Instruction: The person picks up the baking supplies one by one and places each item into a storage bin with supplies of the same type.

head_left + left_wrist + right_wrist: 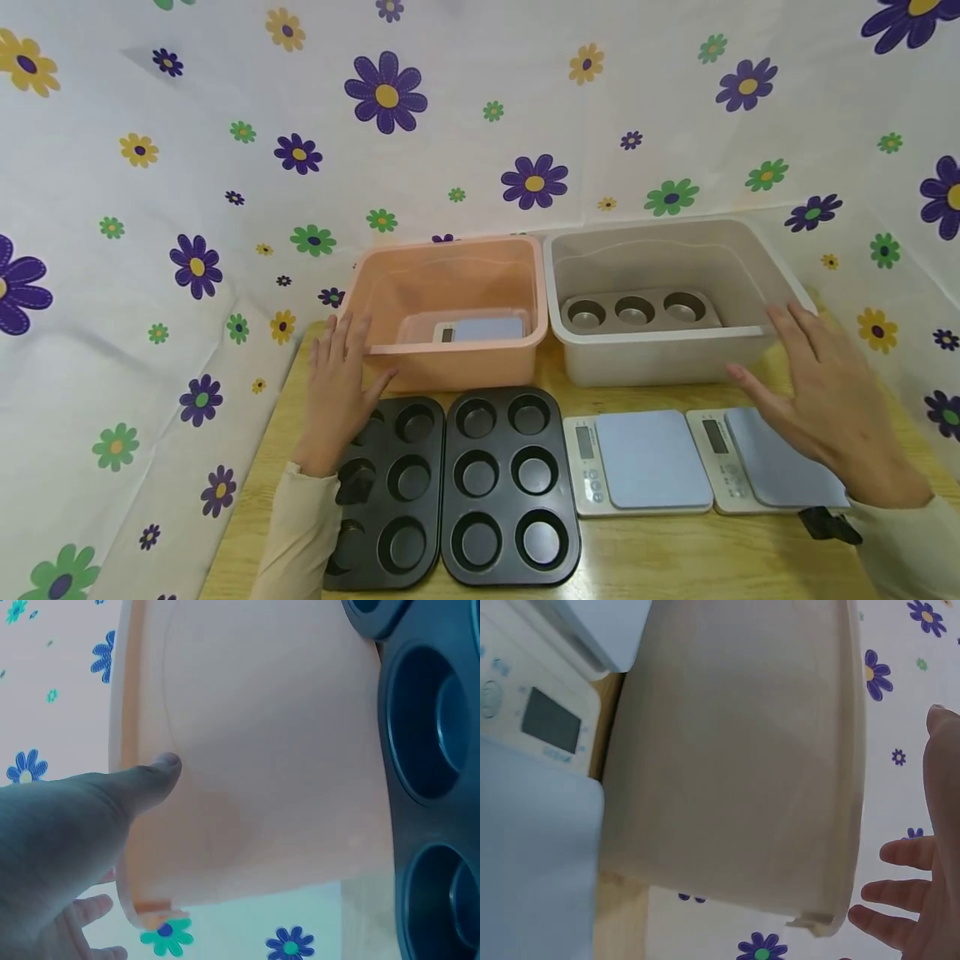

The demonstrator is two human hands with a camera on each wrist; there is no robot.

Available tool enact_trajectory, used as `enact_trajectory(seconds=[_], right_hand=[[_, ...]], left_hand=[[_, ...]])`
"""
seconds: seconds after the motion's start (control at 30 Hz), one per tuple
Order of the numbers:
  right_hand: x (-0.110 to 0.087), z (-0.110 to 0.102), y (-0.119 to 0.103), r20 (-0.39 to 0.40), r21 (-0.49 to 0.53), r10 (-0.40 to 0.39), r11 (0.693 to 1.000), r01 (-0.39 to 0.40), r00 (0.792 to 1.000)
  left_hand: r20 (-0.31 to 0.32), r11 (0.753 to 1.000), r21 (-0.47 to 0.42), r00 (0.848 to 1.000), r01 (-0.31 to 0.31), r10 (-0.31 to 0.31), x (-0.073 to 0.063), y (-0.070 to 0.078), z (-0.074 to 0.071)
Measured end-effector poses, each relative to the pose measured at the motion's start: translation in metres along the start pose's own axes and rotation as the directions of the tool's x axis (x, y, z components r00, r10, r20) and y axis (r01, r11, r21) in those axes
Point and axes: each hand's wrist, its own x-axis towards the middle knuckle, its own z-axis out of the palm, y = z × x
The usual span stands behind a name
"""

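My left hand (339,392), fingers straight, is beside the left end of the peach plastic bin (450,362); in the left wrist view its thumb overlaps the bin's wall. A kitchen scale (487,328) lies inside that bin. At the right end of the grey-beige bin (660,362) my right hand (832,396) is held with fingers extended and nothing in it. Inside this bin sits a light brown muffin pan (618,325), three of its cups showing. Below the left hand lies a dark muffin pan (397,483), partly hidden by the forearm.
Another dark six-cup muffin pan (510,487) is right of the first. Two kitchen scales with blue-grey tops, one at the middle (656,458) and one further right (780,467), lie before the grey-beige bin. Flowered cloth (450,150) hangs behind the wooden table (645,558).
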Motion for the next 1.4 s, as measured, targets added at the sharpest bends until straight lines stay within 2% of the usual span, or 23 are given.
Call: enact_trajectory(seconds=[0.2, 0.3, 0.4, 0.53, 0.63, 0.87, 1.0, 1.23, 1.4], right_hand=[[-0.017, 0.001, 0.009, 0.031, 0.007, 0.152, 0.988, -0.152, 0.988], [-0.026, 0.003, 0.013, 0.043, 0.006, 0.198, 0.98, -0.199, 0.979], [-0.035, 0.005, 0.017, 0.05, -0.005, 0.234, 0.972, -0.235, 0.971], [-0.049, 0.008, 0.019, 0.101, -0.044, 0.32, 0.947, -0.317, 0.942], [-0.056, 0.008, 0.019, 0.136, -0.074, 0.376, 0.927, -0.369, 0.917], [-0.066, 0.013, 0.029, 0.173, -0.133, 0.427, 0.903, -0.409, 0.887], [-0.074, 0.019, 0.036, 0.224, -0.157, 0.438, 0.898, -0.411, 0.871], [-0.085, 0.031, 0.039, 0.325, -0.217, 0.472, 0.881, -0.421, 0.82], [-0.089, 0.033, 0.036, 0.342, -0.252, 0.505, 0.862, -0.441, 0.792]], left_hand=[[-0.075, 0.998, -0.06, 0.997, 0.014, -0.019, -0.006, -0.015, 0.006], [-0.139, 0.996, -0.083, 0.99, -0.01, -0.001, -0.009, -0.022, 0.011], [-0.161, 0.996, -0.09, 0.987, 0.002, -0.017, -0.012, -0.025, 0.015], [-0.09, 0.99, -0.113, 0.991, 0.087, -0.097, -0.017, -0.027, 0.018], [-0.044, 0.982, -0.141, 0.991, 0.122, -0.13, -0.02, -0.027, 0.021], [-0.093, 0.965, -0.239, 0.987, 0.104, -0.13, -0.026, -0.033, 0.033], [-0.101, 0.944, -0.31, 0.983, 0.116, -0.154, -0.028, -0.034, 0.04], [-0.113, 0.911, -0.39, 0.975, 0.135, -0.193, -0.029, -0.036, 0.05], [-0.172, 0.874, -0.471, 0.96, 0.117, -0.222, -0.027, -0.035, 0.058]])
